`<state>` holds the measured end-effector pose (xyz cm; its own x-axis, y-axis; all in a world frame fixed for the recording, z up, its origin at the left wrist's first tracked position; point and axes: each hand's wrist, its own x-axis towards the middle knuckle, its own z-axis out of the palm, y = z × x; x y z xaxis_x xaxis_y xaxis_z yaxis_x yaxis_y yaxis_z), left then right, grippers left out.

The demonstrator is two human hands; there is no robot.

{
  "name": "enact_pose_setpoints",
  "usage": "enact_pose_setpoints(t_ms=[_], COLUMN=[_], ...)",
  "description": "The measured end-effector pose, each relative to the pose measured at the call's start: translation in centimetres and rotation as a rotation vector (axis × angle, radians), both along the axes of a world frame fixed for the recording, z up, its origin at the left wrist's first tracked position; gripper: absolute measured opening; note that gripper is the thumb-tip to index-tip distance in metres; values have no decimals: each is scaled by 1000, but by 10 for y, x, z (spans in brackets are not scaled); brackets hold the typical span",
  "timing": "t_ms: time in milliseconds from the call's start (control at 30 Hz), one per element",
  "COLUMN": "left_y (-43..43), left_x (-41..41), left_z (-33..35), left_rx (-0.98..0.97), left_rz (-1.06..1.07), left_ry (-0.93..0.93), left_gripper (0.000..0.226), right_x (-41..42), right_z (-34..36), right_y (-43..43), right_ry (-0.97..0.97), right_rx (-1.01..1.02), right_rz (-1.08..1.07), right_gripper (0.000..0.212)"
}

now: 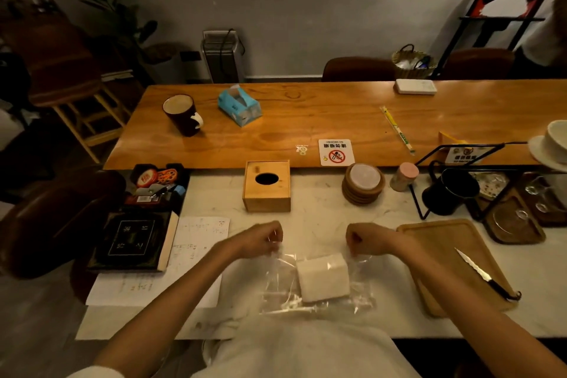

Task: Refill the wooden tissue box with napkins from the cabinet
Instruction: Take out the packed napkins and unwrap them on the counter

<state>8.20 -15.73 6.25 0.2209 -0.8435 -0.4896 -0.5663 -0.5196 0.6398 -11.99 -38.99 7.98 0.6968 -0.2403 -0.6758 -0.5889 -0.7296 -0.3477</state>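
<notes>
Napkin stack (323, 278), in clear bag (319, 285), on counter near wooden tissue box (267, 186). L hand (264, 238) & R hand (363, 239) pinch bag's top corners. Risk: thin film slips/tears, napkins spill.

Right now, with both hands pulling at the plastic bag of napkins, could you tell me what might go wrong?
1. The plastic bag could tear suddenly as the left hand and right hand pull apart, spilling the napkins.
2. A jerk of the right hand could reach the knife on the wooden tray.
</notes>
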Motion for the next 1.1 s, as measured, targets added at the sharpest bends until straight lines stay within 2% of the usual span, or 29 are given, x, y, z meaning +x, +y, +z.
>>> enact_pose_setpoints(t_ms=[133, 267, 433, 600, 767, 833, 900, 1000, 1100], left_y=[1, -6, -21, -34, -51, -63, -76, -90, -90], left_x=[19, 40, 49, 55, 53, 49, 45, 45, 50], left_z=[70, 130, 175, 178, 185, 188, 190, 193, 195], left_rx=[-195, -346, -491, -420, -323, -266, -236, -271, -275], left_rz=[85, 114, 142, 117, 98, 27, -53, -67, -89], left_ry=[-29, -147, -258, -340, -466, -593, -695, -651, -554], left_gripper=[10, 9, 9, 12, 21, 33, 32, 19, 20], right_x=[4, 20, 30, 62, 113, 123, 127, 123, 115], right_z=[80, 146, 175, 169, 166, 170, 175, 184, 192], right_y=[-14, -22, -31, -18, 3, 8, 10, 5, -10], right_ry=[-203, -442, -610, -512, -621, -645, -689, -713, -593], right_rx=[37, -169, -325, -324, -423, -444, -461, -450, -451], right_rz=[-46, 0, 2, 77, 191, 210, 226, 237, 242], right_gripper=[19, 14, 12, 43, 19, 18, 17, 16, 20])
